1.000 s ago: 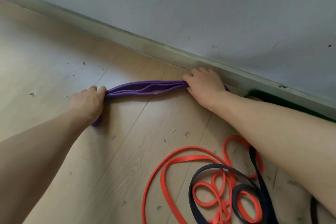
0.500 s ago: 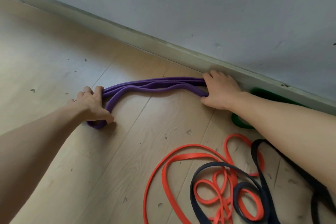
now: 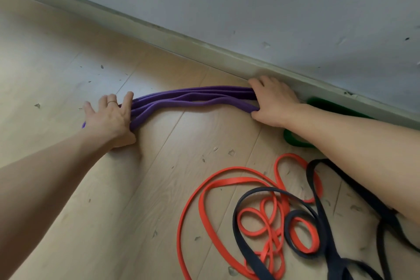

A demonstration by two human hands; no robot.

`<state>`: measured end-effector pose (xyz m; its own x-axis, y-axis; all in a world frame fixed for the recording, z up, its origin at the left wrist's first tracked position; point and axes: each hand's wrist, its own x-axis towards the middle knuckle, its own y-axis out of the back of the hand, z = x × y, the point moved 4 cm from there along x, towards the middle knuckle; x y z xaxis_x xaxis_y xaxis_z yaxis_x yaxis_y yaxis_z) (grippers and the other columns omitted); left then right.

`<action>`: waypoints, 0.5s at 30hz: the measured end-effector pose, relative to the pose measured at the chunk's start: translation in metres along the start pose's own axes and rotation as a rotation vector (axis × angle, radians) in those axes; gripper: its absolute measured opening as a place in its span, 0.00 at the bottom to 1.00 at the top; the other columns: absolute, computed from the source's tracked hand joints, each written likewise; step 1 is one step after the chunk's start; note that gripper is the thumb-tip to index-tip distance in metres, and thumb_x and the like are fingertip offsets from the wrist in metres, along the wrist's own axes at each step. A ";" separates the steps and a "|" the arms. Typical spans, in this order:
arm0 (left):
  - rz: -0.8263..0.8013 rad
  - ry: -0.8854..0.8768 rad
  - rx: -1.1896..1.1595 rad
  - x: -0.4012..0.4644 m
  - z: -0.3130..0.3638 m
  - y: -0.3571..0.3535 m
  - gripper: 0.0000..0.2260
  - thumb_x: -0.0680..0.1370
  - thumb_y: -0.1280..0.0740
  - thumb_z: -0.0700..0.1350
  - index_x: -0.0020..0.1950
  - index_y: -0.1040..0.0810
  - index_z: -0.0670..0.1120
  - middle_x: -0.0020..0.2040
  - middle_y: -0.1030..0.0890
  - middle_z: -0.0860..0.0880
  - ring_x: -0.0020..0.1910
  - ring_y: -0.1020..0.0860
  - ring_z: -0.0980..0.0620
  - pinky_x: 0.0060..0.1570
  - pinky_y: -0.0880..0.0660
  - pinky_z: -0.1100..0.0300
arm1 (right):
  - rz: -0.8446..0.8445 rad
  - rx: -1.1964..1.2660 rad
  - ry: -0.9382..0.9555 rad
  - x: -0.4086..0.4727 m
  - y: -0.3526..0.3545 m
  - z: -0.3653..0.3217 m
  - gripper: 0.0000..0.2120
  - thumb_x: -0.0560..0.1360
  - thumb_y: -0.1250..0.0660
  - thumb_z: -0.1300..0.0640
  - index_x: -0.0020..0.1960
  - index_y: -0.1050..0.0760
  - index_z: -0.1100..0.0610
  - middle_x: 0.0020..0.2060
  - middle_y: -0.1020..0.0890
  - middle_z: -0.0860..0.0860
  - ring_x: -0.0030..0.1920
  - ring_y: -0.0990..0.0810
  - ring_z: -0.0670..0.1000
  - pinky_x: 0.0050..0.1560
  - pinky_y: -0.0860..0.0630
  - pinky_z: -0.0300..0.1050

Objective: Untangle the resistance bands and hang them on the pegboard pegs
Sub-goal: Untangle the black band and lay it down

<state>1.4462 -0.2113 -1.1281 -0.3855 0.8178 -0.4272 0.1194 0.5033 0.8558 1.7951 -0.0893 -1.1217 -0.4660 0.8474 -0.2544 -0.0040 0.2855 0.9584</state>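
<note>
Green band [image 3: 295,138] partly behind forearm

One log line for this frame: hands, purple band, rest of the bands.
left hand: flat on purple band | right hand: gripping other end | orange band and black band: tangled on floor | pegboard: not in view

purple band [image 3: 193,99], orange band [image 3: 227,182], green band [image 3: 295,140]

One head-worn camera looks steeply down, close over the floor [image 3: 68,57] toward the wall [image 3: 295,7].
</note>
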 end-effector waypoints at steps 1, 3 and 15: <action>0.016 -0.042 0.011 -0.005 0.009 0.007 0.49 0.68 0.25 0.56 0.78 0.54 0.52 0.74 0.38 0.39 0.75 0.39 0.39 0.73 0.42 0.35 | 0.015 0.003 0.023 -0.006 0.002 -0.002 0.34 0.73 0.26 0.52 0.75 0.35 0.53 0.66 0.28 0.56 0.66 0.28 0.58 0.63 0.29 0.52; 0.067 -0.161 0.036 -0.017 0.034 0.020 0.50 0.69 0.27 0.62 0.80 0.56 0.52 0.76 0.40 0.39 0.76 0.40 0.38 0.75 0.44 0.35 | 0.056 0.028 0.065 -0.024 0.007 -0.007 0.37 0.70 0.26 0.53 0.76 0.36 0.52 0.68 0.29 0.55 0.67 0.29 0.59 0.66 0.29 0.52; 0.044 -0.727 -0.051 -0.176 0.199 0.045 0.35 0.76 0.33 0.61 0.78 0.42 0.51 0.70 0.33 0.44 0.67 0.31 0.42 0.67 0.32 0.50 | -0.190 -0.057 0.075 -0.190 -0.023 -0.023 0.16 0.80 0.38 0.50 0.66 0.24 0.51 0.60 0.21 0.51 0.64 0.27 0.55 0.67 0.33 0.51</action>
<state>1.7017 -0.2775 -1.0723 0.3262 0.8244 -0.4625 0.0716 0.4663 0.8817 1.8632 -0.2678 -1.0927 -0.5167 0.7446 -0.4226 -0.1470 0.4091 0.9006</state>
